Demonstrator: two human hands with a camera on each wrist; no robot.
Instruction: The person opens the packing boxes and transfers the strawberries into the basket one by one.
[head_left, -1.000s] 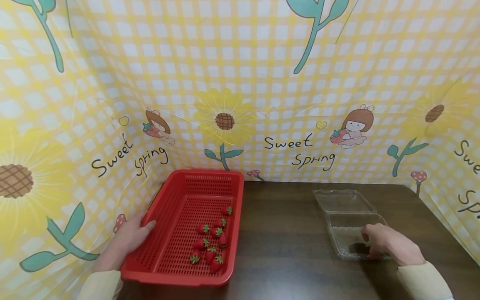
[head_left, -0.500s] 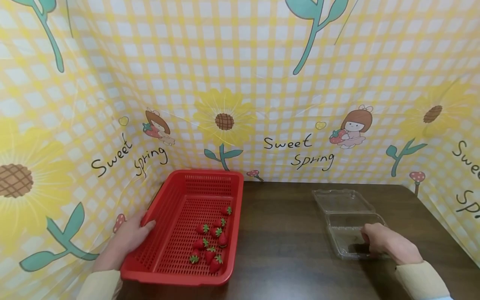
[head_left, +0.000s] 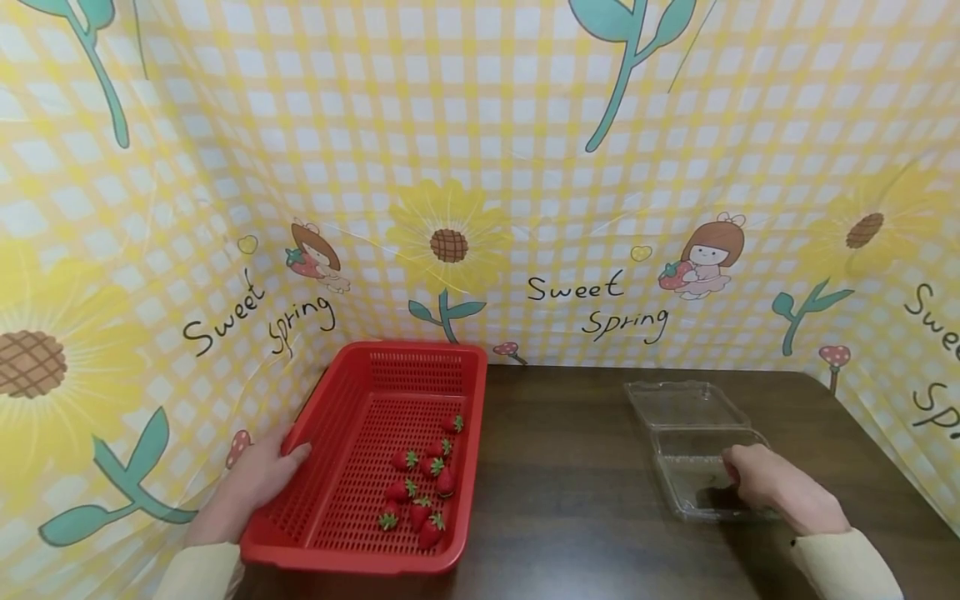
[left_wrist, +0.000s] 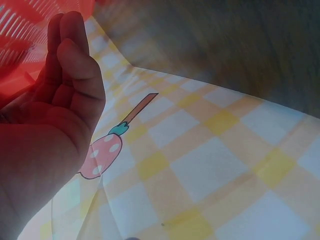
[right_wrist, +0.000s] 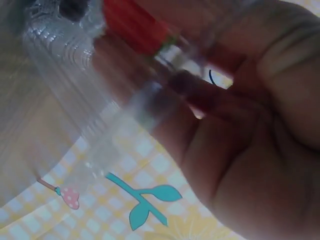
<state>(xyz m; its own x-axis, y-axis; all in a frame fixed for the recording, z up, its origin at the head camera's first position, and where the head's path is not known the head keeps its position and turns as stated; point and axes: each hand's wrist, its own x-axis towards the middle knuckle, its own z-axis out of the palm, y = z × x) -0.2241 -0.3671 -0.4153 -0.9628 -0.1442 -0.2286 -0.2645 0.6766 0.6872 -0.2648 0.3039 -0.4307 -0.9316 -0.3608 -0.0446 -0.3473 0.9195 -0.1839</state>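
My left hand (head_left: 258, 479) grips the left rim of a red perforated plastic basket (head_left: 352, 562), its thumb over the edge. In the left wrist view the fingers (left_wrist: 70, 30) stand close beside the basket wall. Several strawberries (head_left: 426, 517) with green leaves lie in the basket's right half. On the right, my right hand (head_left: 783, 492) reaches over the near half of a clear hinged plastic box (head_left: 675, 479). Between its fingers the right wrist view shows a strawberry (right_wrist: 135, 27), partly hidden by fingers and clear plastic; the head view hides it.
Both basket and box stand on a dark wooden table (head_left: 555, 483). The box's lid (head_left: 690, 404) lies folded back, away from me. A yellow checked cloth (head_left: 570, 192) hangs behind and along both sides, close to the basket's left edge.
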